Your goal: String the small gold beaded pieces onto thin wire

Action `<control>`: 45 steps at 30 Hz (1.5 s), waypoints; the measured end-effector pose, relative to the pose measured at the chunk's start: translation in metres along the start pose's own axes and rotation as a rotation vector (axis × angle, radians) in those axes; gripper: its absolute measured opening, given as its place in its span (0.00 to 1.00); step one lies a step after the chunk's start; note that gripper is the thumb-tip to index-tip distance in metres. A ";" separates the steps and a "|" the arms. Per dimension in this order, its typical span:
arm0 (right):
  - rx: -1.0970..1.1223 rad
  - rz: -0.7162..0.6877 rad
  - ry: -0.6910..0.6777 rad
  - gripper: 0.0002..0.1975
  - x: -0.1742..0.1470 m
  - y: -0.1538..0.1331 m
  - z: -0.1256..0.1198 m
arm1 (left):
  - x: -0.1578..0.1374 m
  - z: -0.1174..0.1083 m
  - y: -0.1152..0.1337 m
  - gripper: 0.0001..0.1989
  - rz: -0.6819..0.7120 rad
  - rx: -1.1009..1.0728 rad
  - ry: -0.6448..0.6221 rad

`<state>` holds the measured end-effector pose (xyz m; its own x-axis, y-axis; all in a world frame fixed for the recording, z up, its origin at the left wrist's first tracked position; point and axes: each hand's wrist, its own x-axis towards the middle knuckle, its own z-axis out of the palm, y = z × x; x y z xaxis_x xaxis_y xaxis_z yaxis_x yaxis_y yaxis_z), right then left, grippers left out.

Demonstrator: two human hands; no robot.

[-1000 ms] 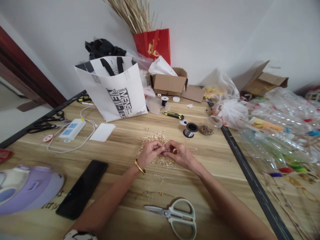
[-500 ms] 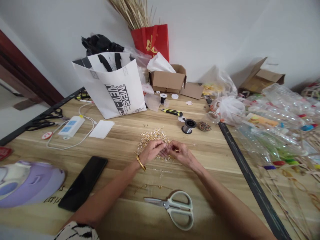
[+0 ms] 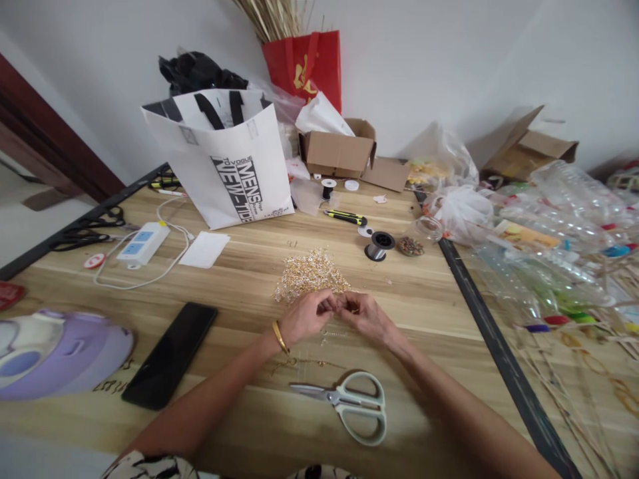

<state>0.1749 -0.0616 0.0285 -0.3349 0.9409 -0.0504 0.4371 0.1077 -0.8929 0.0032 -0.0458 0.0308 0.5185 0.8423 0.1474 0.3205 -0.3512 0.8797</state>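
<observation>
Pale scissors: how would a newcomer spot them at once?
On the wooden table, find the left hand and right hand meeting near the glittering pile. Below them in the picture lie the pale scissors, blades pointing left. Pale handles distinguish them from the black-handled scissors at the table's left edge.

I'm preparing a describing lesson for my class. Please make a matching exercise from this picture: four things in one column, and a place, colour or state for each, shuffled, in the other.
Things
1. left hand
2. pale-handled scissors
3. glittering pile of small pieces
4. utility knife

Descriptions
A. yellow and black
B. gold-coloured bangle at the wrist, fingertips close to those of the right hand
C. gold and clear, just beyond both hands
D. nearer the picture's bottom edge than either hand, blades pointing left

Pairs: 1-B, 2-D, 3-C, 4-A
</observation>
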 end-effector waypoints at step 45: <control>-0.127 -0.113 -0.181 0.15 -0.050 -0.036 -0.013 | -0.010 0.021 0.006 0.16 0.096 0.095 -0.214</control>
<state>0.1868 -0.1085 0.0690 -0.5268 0.8489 -0.0430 0.4860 0.2593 -0.8346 0.0166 -0.0650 0.0251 0.7029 0.7011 0.1199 0.3298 -0.4706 0.8184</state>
